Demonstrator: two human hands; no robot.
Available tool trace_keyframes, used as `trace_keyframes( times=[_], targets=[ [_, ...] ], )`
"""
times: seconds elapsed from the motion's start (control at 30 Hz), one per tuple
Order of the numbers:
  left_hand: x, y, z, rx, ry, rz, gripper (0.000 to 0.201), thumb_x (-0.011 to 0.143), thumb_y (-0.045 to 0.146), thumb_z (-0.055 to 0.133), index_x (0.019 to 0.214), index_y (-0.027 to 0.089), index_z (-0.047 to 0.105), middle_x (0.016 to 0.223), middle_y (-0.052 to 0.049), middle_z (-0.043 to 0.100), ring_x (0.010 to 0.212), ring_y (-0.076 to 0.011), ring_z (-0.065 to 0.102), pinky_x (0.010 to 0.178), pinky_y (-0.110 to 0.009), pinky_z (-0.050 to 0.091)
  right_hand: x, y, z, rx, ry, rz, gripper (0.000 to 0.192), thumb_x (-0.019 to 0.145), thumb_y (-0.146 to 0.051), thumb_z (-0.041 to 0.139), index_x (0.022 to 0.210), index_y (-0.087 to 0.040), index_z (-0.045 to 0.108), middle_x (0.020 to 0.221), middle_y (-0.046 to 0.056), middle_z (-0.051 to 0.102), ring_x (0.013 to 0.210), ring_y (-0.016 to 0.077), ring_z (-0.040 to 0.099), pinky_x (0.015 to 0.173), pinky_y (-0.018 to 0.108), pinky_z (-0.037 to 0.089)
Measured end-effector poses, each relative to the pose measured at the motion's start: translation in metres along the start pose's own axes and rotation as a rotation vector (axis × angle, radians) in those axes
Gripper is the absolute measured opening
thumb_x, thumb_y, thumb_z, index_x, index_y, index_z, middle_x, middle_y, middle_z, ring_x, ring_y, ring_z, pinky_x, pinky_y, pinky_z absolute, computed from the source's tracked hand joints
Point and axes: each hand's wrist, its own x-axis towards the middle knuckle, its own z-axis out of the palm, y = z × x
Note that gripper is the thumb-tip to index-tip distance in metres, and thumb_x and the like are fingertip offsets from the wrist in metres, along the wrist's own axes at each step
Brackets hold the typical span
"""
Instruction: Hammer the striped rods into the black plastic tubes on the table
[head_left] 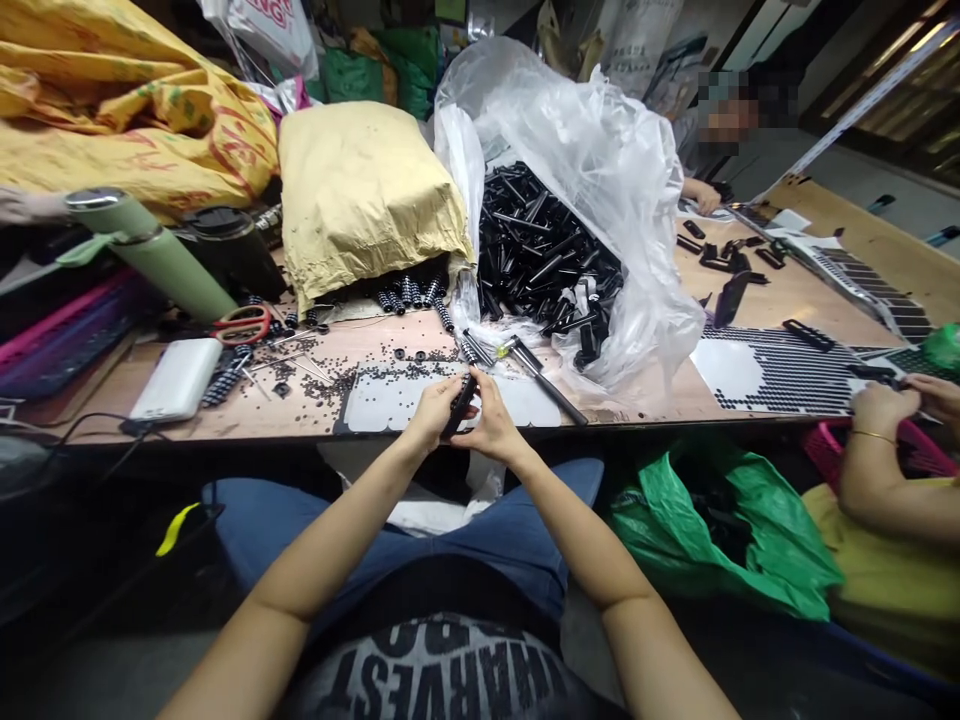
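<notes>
At the near edge of a crowded tabletop (787, 300), a seated person works a small black part (459, 405) between both hands — the left hand (433, 412) pinching it from one side, the right hand (491, 425) closed on it from the other, just above the lap. Directly beyond the hands lies a white sheet (390, 400) dotted with tiny black pieces, with more of them scattered loose toward the red-handled scissors (244, 322). A clear plastic bag (600, 180) spills a heap of black tubes (540, 250) onto the wood; a tan sack (360, 190) sits beside it, ribbed springs (409, 292) at its mouth. A green flask (150, 250) and a white power bank (176, 380) lie to the left.

Judging by the grip, the fitting goes best with the part kept low and steady against the left hand's fingertips while the right does the pressing or turning — small, square motions, so nothing slips into the lap. Keeping the work over the sheet would catch any dropped piece.

On the right, a co-worker's hands (900, 400) handle similar pieces over a sheet of black dots (780, 370); another person sits farther back.
</notes>
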Motion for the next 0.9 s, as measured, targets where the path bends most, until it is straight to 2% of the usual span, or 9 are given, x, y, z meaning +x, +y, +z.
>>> trace_keyframes(
  times=[0.1,0.17,0.23,0.33,0.43,0.53,0.7,0.8,0.9],
  targets=[
    [0.005,-0.025,-0.003,0.502,0.044,0.398,0.047,0.081,0.028,0.062,0.126,0.015,0.059,0.1,-0.011,0.059,0.089,-0.0205,0.06,0.084,-0.038,0.051,-0.004,0.013,0.012,-0.108,0.057,0.043,0.102,0.063,-0.026,0.075,0.147,-0.012,0.019,0.144,0.021,0.035,0.138,0.0319,0.031,0.114,0.051,0.03],
    [0.011,-0.041,-0.008,0.803,-0.001,0.576,0.048,0.085,0.02,0.056,0.132,0.013,0.053,0.101,-0.012,0.057,0.095,-0.0229,0.057,0.088,-0.04,0.049,-0.009,0.024,0.011,-0.2,0.032,0.039,0.096,0.069,-0.027,0.071,0.148,-0.012,0.019,0.145,0.021,0.035,0.138,0.0311,0.032,0.113,0.05,0.031],
    [0.017,-0.051,-0.017,1.008,-0.086,0.683,0.044,0.09,0.016,0.046,0.134,0.013,0.05,0.101,-0.013,0.058,0.095,-0.0231,0.058,0.085,-0.038,0.05,-0.014,0.04,-0.004,-0.346,0.05,0.101,0.089,0.074,-0.032,0.069,0.147,-0.013,0.022,0.144,0.02,0.038,0.136,0.0312,0.034,0.11,0.049,0.034],
    [0.024,-0.056,-0.034,1.232,-0.175,0.793,0.042,0.092,0.011,0.04,0.132,0.016,0.051,0.104,-0.014,0.059,0.094,-0.0226,0.058,0.082,-0.037,0.049,-0.019,0.066,-0.043,-0.701,0.225,0.441,0.062,0.083,-0.036,0.062,0.135,-0.009,0.041,0.132,0.024,0.049,0.125,0.036,0.043,0.1,0.052,0.037],
    [0.021,-0.055,-0.043,1.431,-0.148,0.796,0.043,0.09,0.01,0.041,0.13,0.018,0.054,0.109,-0.015,0.062,0.094,-0.0241,0.058,0.079,-0.039,0.046,-0.019,0.081,-0.078,-0.928,0.142,0.587,0.031,0.091,-0.032,0.051,0.108,-0.007,0.057,0.11,0.024,0.06,0.109,0.0346,0.053,0.09,0.046,0.04],
    [0.016,-0.053,-0.044,1.554,-0.069,0.755,0.042,0.091,0.013,0.042,0.131,0.02,0.053,0.111,-0.014,0.064,0.092,-0.0248,0.058,0.076,-0.04,0.041,-0.027,0.072,-0.088,-0.863,0.056,0.551,0.028,0.096,-0.035,0.042,0.098,-0.011,0.057,0.097,0.018,0.064,0.09,0.0276,0.059,0.077,0.036,0.042],
    [0.015,-0.05,-0.042,1.598,-0.039,0.719,0.04,0.094,0.015,0.039,0.131,0.02,0.053,0.11,-0.013,0.065,0.091,-0.0238,0.058,0.075,-0.04,0.038,-0.073,0.03,-0.063,-0.404,0.056,0.469,0.041,0.1,-0.043,0.02,0.1,-0.018,0.053,0.072,0.005,0.063,0.063,0.0186,0.059,0.062,0.027,0.039],
    [0.016,-0.05,-0.041,1.594,-0.039,0.685,0.04,0.095,0.015,0.037,0.131,0.021,0.053,0.11,-0.013,0.065,0.093,-0.0242,0.058,0.077,-0.041,0.039,-0.094,0.015,-0.045,-0.364,-0.05,0.51,0.042,0.099,-0.044,0.02,0.096,-0.018,0.053,0.065,0.003,0.06,0.055,0.0188,0.057,0.056,0.026,0.035],
    [0.011,-0.051,-0.034,1.594,-0.03,0.665,0.042,0.094,0.013,0.036,0.132,0.019,0.052,0.111,-0.014,0.065,0.098,-0.0253,0.058,0.088,-0.046,0.039,-0.095,0.002,-0.041,-0.316,-0.095,0.535,0.04,0.098,-0.045,0.022,0.088,-0.02,0.051,0.06,0.001,0.056,0.052,0.0177,0.055,0.053,0.025,0.034]
  ],
)
